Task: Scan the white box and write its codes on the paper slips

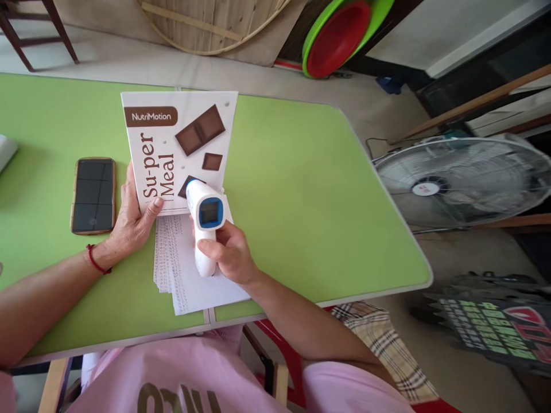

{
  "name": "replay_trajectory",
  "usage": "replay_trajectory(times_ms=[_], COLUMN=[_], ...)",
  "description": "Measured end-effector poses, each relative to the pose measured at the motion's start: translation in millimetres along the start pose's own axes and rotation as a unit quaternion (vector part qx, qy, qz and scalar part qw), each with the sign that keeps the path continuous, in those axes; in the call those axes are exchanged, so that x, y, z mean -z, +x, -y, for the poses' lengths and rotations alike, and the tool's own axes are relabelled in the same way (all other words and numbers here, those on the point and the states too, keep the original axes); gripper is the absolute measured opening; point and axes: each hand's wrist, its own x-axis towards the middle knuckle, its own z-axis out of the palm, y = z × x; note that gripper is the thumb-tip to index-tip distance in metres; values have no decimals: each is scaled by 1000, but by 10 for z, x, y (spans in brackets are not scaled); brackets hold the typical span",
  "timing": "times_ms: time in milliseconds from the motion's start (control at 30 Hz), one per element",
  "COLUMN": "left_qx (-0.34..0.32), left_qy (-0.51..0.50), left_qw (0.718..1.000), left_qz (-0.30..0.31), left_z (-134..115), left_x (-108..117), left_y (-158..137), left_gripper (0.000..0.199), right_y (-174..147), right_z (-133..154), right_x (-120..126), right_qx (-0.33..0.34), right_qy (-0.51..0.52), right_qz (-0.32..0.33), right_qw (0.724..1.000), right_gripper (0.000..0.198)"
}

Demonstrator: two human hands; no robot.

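Note:
My left hand (131, 215) grips the lower left edge of a white box (200, 163) printed "NutriMotion Su-per Meal" with brown chocolate pieces, its thumb on the front face. The box stands on the table, tilted a little. In my right hand (232, 252) is a white infrared thermometer (205, 252) with a blue-framed screen that looks dark. My fingers wrap round its handle, and its head overlaps the box's lower right part in view. Under the thermometer lie several sheets of paper (198, 295), some with rows of small print.
A smartphone (93, 195) in a brown case lies left of my left hand on the green folding table (310, 195). On the right stands a fan (430, 186). A checked cloth (387, 344) hangs near the front edge. Red and green basins (340, 40) lean at the back.

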Motion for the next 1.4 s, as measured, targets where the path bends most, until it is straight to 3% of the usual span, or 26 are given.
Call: replay_trajectory(times_ms=[800,1167,1300,1400], left_qx=[-6,-14,-9,18], left_qy=[1,-15,-72,-121], left_qw=[1000,1000,997,992], left_qz=[-4,-5,5,13], left_z=[13,-40,-75,-48], left_x=[-9,10,21,4], left_y=[9,42,66,50], left_gripper=[65,64,73,81], right_y=[19,28,45,88], right_z=[-7,-10,8,51], right_x=[-45,-63,47,304], right_qx=[-24,5,90,219], right_qy=[10,-11,-58,-163], right_qz=[-6,-1,-5,-102], right_qw=[1000,1000,994,957], right_gripper=[44,47,39,27])
